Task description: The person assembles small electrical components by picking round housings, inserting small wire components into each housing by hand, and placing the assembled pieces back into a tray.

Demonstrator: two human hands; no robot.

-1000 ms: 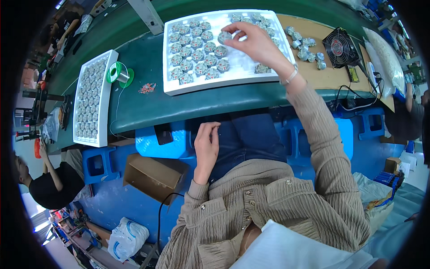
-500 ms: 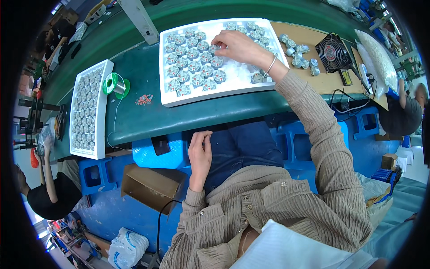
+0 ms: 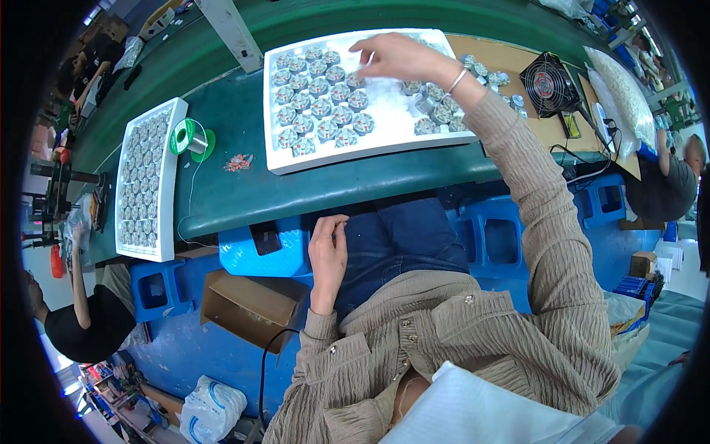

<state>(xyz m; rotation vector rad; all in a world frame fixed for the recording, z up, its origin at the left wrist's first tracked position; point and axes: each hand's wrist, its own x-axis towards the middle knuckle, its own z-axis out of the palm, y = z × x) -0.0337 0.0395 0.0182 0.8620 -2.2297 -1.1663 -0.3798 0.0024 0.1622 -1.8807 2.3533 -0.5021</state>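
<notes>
A white foam tray (image 3: 277,159) on the bench holds rows of small round metal motors (image 3: 326,130) with red marks on top. Above its middle hovers my right hand (image 3: 396,58), thumb and index finger apart, with nothing visible between them. One motor (image 3: 355,79) sits just below the thumb. My wrist and forearm cover part of the tray's right side, where more motors (image 3: 441,114) stand. My left hand (image 3: 328,248) rests by my lap below the bench edge, fingers loosely extended and holding nothing I can see.
A second foam tray (image 3: 174,185) of motors stands at the left, beside a green solder spool (image 3: 191,139) and red scraps (image 3: 238,163). On cardboard at the right are loose motors (image 3: 481,70) and a black fan (image 3: 551,85). Blue stools (image 3: 266,251) and an open carton (image 3: 248,311) stand below.
My right hand has come off the motor it was fingering, rising slightly away with the fingers parting; that motor remains in the tray. My left hand has hardly moved.
</notes>
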